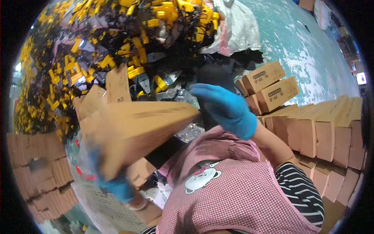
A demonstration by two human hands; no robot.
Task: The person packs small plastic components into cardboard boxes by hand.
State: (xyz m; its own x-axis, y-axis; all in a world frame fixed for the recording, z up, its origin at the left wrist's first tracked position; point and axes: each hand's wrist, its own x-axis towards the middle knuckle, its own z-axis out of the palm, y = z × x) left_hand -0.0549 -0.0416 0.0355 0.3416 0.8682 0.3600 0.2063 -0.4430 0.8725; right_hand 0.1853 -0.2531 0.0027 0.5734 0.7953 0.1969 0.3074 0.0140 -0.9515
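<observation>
A long brown cardboard box [156, 119] is held slantwise in front of my body, its near left end smeared by motion. My left hand [117, 188], in a blue glove, grips that lower left end; its fingers are partly blurred. At the box's right end is my right hand [230, 111], also blue-gloved. Its fingers are stretched out and together, apart from the box with nothing in them. Behind the box stand open cardboard flaps [117, 84]. Clear plastic packaging [191, 133] lies under the box's right end.
Yellow-handled tools [80, 74] with black cords and grey metal plates are heaped at the far left. A white sack [237, 29] lies behind on the worn green floor [288, 35]. Closed boxes [325, 126] line the right; flat cardboard stacks [37, 171] stand left.
</observation>
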